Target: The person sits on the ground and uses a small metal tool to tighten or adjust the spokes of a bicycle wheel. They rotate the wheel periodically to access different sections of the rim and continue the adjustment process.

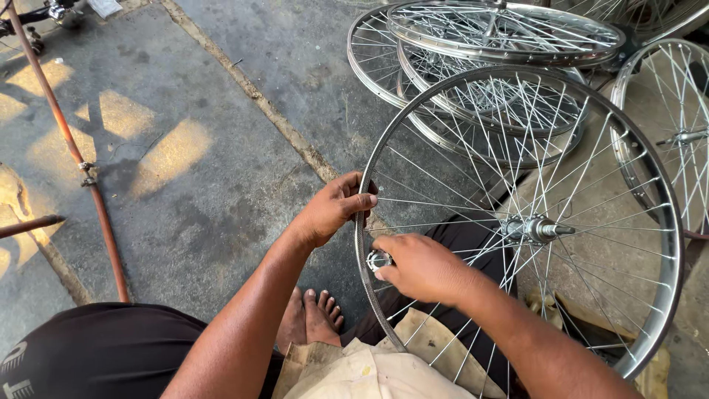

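A silver spoked bicycle wheel (pixel 668 222) stands tilted in front of me, its hub (pixel 535 230) in the middle. My left hand (pixel 336 208) grips the rim at its left side, fingers wrapped over the edge. Just below, my right hand (pixel 421 267) is closed on a small round metal tool (pixel 377 260) pressed against the inside of the rim where a spoke meets it. My bare feet (pixel 314 319) show below the arms, and a beige cloth (pixel 369 373) lies over my lap.
Several more spoked wheels (pixel 502 33) are stacked on the concrete floor beyond. Another wheel (pixel 676 125) leans at the right. A rusty pipe (pixel 70 148) runs down the left, with a second rod (pixel 29 225) crossing near it.
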Demonstrator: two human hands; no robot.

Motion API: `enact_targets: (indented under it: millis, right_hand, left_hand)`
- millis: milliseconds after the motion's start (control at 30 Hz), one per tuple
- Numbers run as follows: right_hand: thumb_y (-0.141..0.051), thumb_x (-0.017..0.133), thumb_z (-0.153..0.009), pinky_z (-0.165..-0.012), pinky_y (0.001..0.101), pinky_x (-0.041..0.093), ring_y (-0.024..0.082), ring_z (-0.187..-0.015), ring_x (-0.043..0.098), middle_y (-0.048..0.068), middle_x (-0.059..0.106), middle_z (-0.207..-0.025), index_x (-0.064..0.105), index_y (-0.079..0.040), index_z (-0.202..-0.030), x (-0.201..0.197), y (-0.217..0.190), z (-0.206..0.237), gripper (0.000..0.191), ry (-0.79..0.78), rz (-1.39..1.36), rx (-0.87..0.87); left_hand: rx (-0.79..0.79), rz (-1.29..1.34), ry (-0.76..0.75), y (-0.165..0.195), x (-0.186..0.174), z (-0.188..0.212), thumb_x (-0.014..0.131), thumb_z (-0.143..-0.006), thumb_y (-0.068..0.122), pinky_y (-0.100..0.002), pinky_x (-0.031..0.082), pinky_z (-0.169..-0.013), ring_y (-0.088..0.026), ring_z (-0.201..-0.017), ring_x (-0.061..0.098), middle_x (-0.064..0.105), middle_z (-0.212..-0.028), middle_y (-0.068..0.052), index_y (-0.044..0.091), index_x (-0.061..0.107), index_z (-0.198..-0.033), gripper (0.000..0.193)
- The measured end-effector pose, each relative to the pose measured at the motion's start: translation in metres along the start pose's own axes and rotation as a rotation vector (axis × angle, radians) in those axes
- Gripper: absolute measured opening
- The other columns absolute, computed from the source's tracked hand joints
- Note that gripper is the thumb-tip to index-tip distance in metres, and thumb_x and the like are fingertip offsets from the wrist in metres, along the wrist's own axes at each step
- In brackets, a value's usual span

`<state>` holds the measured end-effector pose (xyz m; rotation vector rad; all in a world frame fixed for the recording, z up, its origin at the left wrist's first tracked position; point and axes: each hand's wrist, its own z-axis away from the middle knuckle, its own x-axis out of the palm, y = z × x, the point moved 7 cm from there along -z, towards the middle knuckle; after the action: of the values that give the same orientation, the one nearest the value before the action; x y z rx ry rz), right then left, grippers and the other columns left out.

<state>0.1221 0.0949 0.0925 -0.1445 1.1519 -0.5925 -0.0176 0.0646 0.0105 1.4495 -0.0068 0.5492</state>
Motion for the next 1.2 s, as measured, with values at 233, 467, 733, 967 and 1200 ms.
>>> enact_targets:
  millis: [233, 467, 733, 967, 1200]
  right_hand:
    - [-0.007, 0.066, -0.092, -0.089, 0.047, 0.054, 0.032, -0.095, 0.062, 0.015, 0.061, -0.098, 0.053, -0.007, -0.094, 0.011, -0.039, 0.023, 0.013, 0.528, 0.418, -0.351]
    - [-0.016, 0.073, -0.088, -0.081, 0.0502, 0.051, 0.036, -0.093, 0.063, 0.015, 0.061, -0.098, 0.053, -0.001, -0.099, 0.012, -0.007, 0.016, 0.027, 0.157, -0.049, -0.076]
    - [-0.004, 0.067, -0.087, -0.09, 0.0447, 0.056, 0.033, -0.098, 0.068, 0.017, 0.061, -0.113, 0.057, -0.003, -0.105, 0.009, -0.035, 0.047, 0.021, 0.641, 0.217, -0.404]
    - [-0.014, 0.072, -0.088, -0.073, 0.0378, 0.062, 0.029, -0.088, 0.072, 0.015, 0.061, -0.119, 0.057, -0.004, -0.098, -0.016, 0.016, 0.033, 0.02, 0.506, -0.015, -0.111]
    - [-0.013, 0.07, -0.09, -0.075, 0.0469, 0.057, 0.036, -0.085, 0.071, 0.015, 0.069, -0.098, 0.063, -0.004, -0.109, -0.02, 0.01, 0.013, 0.022, 0.609, 0.109, -0.277]
  left_hand:
    - [0.001, 0.025, -0.009, -0.002, -0.001, 0.001, 0.072, -0.092, 0.017, -0.033, 0.05, -0.07, -0.014, -0.08, 0.057, 0.061, -0.089, -0.004, 0.004, 0.062, -0.112, 0.025]
    - [-0.048, 0.048, -0.001, -0.008, -0.004, 0.001, 0.07, -0.091, 0.017, -0.031, 0.052, -0.071, -0.013, -0.08, 0.06, 0.062, -0.088, -0.002, 0.007, 0.062, -0.109, 0.022]
    - [-0.059, 0.059, 0.0, -0.007, -0.004, 0.003, 0.069, -0.091, 0.016, -0.033, 0.053, -0.069, -0.015, -0.078, 0.061, 0.061, -0.086, -0.003, 0.005, 0.062, -0.108, 0.021]
    - [-0.066, 0.048, 0.008, -0.006, -0.006, 0.004, 0.068, -0.091, 0.019, -0.033, 0.054, -0.07, -0.014, -0.079, 0.063, 0.063, -0.086, -0.002, 0.006, 0.062, -0.107, 0.022]
    - [-0.12, -0.022, 0.097, -0.009, -0.012, 0.007, 0.056, -0.102, 0.048, -0.033, 0.049, -0.065, -0.014, -0.069, 0.06, 0.061, -0.076, -0.002, 0.006, 0.063, -0.098, 0.043]
